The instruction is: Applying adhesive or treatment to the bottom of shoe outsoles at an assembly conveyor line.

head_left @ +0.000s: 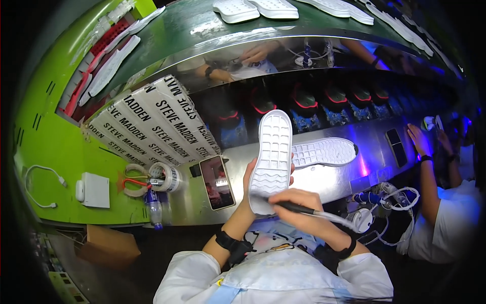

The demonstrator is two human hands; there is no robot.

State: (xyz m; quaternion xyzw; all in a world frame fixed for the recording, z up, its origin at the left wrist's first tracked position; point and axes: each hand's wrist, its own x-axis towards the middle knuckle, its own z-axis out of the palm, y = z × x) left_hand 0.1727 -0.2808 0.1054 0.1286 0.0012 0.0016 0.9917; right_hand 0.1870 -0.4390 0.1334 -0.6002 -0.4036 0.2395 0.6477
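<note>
A white shoe sole [274,147], its gridded and wavy inner side facing up, is held nearly upright in front of me. My left hand [247,185] grips it from beneath, thumb along one edge and fingertips at the other. In my right hand [302,205] is a black-handled brush [293,206], its dark tip at the heel end of the sole. A pale tube or cord trails from the back of the handle. Just behind the held sole, a second white sole [326,152] lies on the metal bench [263,152], partly covered by the first.
A tape-wrapped box [154,119], tape rolls [169,177], red-handled scissors [135,182] and a phone [217,182] stand left. Beyond the bench runs a green conveyor belt [197,30] carrying several soles. At right, a co-worker's arm [430,187] rests near another phone [396,147] and cables [390,202].
</note>
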